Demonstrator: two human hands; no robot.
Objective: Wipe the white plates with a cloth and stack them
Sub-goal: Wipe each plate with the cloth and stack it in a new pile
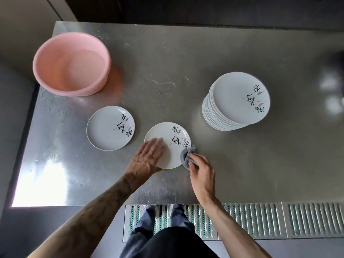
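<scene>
A white plate [172, 135] with black brush lettering lies flat on the steel table [232, 164] in front of me. My left hand [147, 157] presses on the plate's left part with straight fingers. My right hand [202, 173] grips a bunched grey cloth [188, 154] at the plate's right rim. A second single plate [104, 131] sits to the left. A tall stack of the same plates [229, 101] stands at the right.
A pink plastic basin [55, 53] stands at the table's back left. A small puddle of water [163, 86] lies mid-table. A ribbed metal floor grate [260, 220] runs below the table's near edge, by my feet.
</scene>
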